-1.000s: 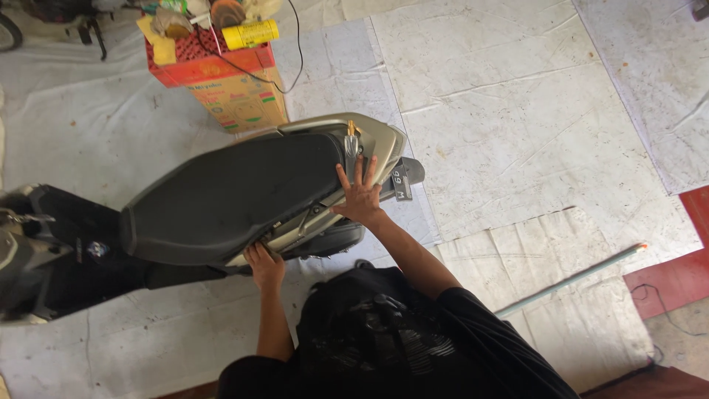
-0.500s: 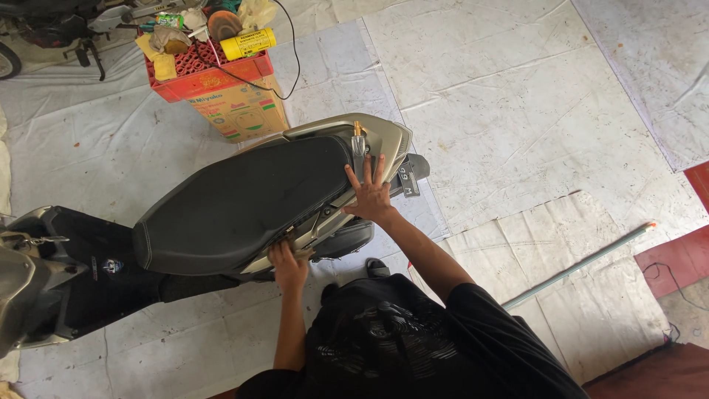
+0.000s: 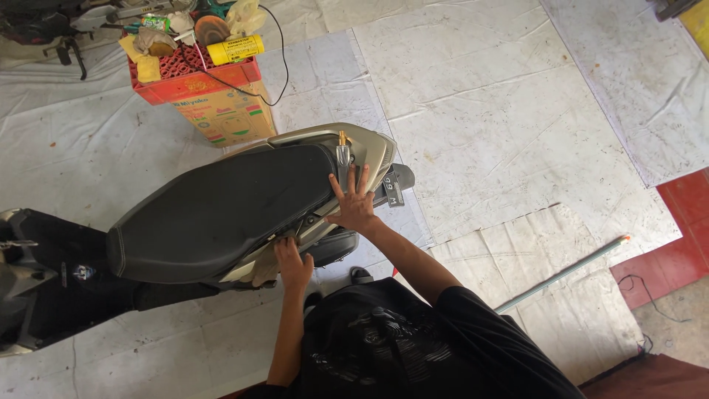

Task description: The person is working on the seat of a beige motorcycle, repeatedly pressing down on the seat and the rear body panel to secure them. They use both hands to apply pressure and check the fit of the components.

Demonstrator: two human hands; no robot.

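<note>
A scooter with a black seat [image 3: 221,207] and a beige tail panel [image 3: 369,144] lies across the floor in front of me. My right hand [image 3: 354,203] rests flat with fingers spread on the rear end of the seat, just below a metal tool with a yellow tip [image 3: 343,151] that stands on the tail. My left hand [image 3: 294,262] is lower, its fingers curled on the edge of the beige side panel [image 3: 262,266] under the seat. A small plate [image 3: 394,191] hangs off the tail to the right of my right hand.
A red crate [image 3: 193,77] holding a yellow can, rags and small parts sits on a cardboard box [image 3: 225,118] behind the scooter. A long thin rod [image 3: 561,275] lies on the grey floor sheets at right. Red flooring [image 3: 679,251] borders the right edge.
Both hands stay on the scooter's rear, the right flat on the tail and the left at the side panel. The view has shifted slightly, so the scooter sits a little further right.
</note>
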